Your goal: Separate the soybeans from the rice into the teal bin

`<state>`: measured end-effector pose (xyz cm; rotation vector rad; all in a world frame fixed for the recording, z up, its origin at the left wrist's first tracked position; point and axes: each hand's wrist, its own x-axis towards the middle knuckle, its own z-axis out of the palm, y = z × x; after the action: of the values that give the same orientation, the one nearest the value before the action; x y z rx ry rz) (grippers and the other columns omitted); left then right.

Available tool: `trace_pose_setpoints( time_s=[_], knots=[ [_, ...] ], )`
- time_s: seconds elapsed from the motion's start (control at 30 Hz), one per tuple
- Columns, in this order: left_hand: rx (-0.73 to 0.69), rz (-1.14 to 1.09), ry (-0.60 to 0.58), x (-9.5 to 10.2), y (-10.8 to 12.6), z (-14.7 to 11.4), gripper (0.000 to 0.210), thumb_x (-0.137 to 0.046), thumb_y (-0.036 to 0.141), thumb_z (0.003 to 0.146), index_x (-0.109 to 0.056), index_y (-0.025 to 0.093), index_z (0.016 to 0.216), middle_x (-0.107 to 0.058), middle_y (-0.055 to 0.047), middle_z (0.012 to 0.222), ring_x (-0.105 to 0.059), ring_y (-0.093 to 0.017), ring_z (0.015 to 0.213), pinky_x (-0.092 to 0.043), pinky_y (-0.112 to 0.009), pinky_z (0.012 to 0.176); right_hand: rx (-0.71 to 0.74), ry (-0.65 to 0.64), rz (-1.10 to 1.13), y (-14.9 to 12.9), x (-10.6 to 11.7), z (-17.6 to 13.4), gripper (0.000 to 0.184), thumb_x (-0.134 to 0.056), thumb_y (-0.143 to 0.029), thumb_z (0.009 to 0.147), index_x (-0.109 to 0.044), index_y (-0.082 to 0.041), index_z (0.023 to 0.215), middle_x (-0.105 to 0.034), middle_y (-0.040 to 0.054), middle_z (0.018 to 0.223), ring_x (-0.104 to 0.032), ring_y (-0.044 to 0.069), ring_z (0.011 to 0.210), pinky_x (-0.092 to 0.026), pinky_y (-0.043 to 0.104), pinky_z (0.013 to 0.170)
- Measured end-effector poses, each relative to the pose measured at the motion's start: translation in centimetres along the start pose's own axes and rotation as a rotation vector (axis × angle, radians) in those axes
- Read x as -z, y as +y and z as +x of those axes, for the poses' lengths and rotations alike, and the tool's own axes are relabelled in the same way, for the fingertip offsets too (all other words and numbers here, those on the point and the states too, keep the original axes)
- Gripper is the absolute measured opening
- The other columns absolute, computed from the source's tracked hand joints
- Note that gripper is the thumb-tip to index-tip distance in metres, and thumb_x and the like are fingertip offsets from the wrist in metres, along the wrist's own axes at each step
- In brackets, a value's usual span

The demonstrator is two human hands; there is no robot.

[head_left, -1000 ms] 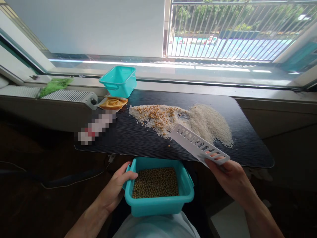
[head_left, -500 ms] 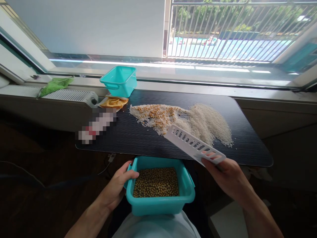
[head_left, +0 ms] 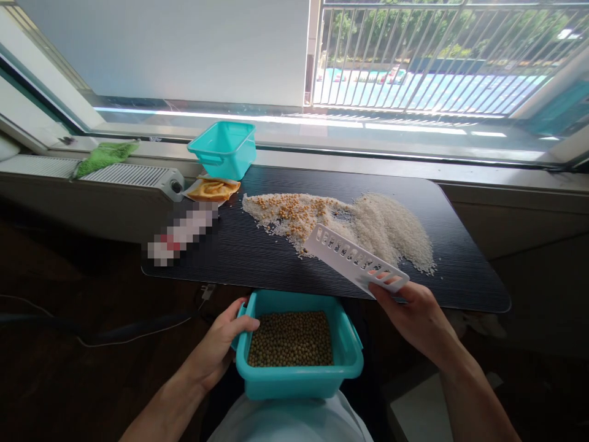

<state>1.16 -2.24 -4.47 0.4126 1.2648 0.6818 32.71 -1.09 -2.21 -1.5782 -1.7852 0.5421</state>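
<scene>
My left hand point(head_left: 225, 334) grips the left rim of a turquoise plastic bin point(head_left: 294, 387), thumb over the edge. Small round greenish-brown beans or peas point(head_left: 292, 341) cover its bottom. In my right hand point(head_left: 414, 316) is a white slotted plastic strip point(head_left: 345, 261), held by its right end. The strip slants up to the left, its far end over the front of a rice pile point(head_left: 391, 227). Yellow-orange grains point(head_left: 294, 209), perhaps corn or peas, lie scattered on the rice's left part. Whether the strip touches the rice, I cannot tell.
The dark table point(head_left: 257, 264) has a rounded front edge just beyond the bin. A second turquoise bin point(head_left: 225, 150) stands at its back left, by an orange-yellow packet point(head_left: 211, 189) and a blurred-out item point(head_left: 181, 236). A green cloth point(head_left: 105, 158) lies on the radiator point(head_left: 138, 176).
My right hand and the white strip have shifted slightly left and up. My left hand and the bin with the beans stay in place.
</scene>
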Motion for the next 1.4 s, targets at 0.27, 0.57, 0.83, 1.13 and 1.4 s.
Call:
trace_pose_setpoints(
  time_s=[0.27, 0.57, 0.83, 1.13, 1.4],
  knots=[
    [-0.002, -0.006, -0.001, 0.1, -0.1, 0.1, 0.049, -0.075, 0.024, 0.062, -0.056, 0.019, 0.106, -0.068, -0.002, 0.087, -0.065, -0.02, 0.077, -0.049, -0.029, 0.068, 0.016, -0.016, -0.023, 0.2, -0.4, 0.3, 0.024, -0.056, -0.029, 0.089, -0.077, -0.02, 0.095, -0.079, 0.0041, 0.09, -0.075, 0.025, 0.079, -0.059, 0.031, 0.069],
    [-0.011, -0.009, 0.011, 0.1, 0.1, 0.2, 0.047, -0.076, 0.024, 0.06, -0.056, 0.019, 0.102, -0.067, 0.0, 0.083, -0.063, -0.018, 0.073, -0.048, -0.027, 0.064, 0.034, -0.026, -0.019, 0.4, -0.7, 0.4, 0.024, -0.056, -0.03, 0.089, -0.077, -0.02, 0.096, -0.079, 0.0039, 0.09, -0.074, 0.024, 0.081, -0.059, 0.031, 0.07],
    [-0.017, -0.011, 0.019, 0.5, 0.0, 0.1, 0.045, -0.076, 0.024, 0.06, -0.056, 0.019, 0.101, -0.066, 0.0, 0.082, -0.062, -0.018, 0.074, -0.048, -0.027, 0.064, 0.047, -0.034, 0.01, -0.2, -0.1, -0.1, 0.021, -0.057, -0.028, 0.088, -0.076, -0.019, 0.088, -0.079, 0.0041, 0.09, -0.075, 0.023, 0.081, -0.059, 0.029, 0.073],
    [-0.023, -0.006, 0.018, 0.4, 0.0, 0.2, 0.041, -0.075, 0.024, 0.061, -0.057, 0.02, 0.098, -0.066, 0.001, 0.079, -0.062, -0.018, 0.072, -0.047, -0.026, 0.062, 0.057, -0.072, 0.014, -0.2, -0.7, 0.1, 0.023, -0.055, -0.028, 0.089, -0.076, -0.019, 0.09, -0.079, 0.0045, 0.089, -0.075, 0.023, 0.079, -0.06, 0.028, 0.068],
    [-0.025, -0.015, 0.008, 0.4, 0.2, 0.2, 0.039, -0.075, 0.023, 0.062, -0.058, 0.019, 0.096, -0.069, -0.001, 0.086, -0.064, -0.018, 0.074, -0.049, -0.027, 0.065, 0.087, -0.104, -0.002, -0.8, 0.0, -0.6, 0.021, -0.055, -0.026, 0.091, -0.076, -0.019, 0.094, -0.079, 0.0044, 0.091, -0.074, 0.021, 0.08, -0.059, 0.025, 0.07]
  ],
)
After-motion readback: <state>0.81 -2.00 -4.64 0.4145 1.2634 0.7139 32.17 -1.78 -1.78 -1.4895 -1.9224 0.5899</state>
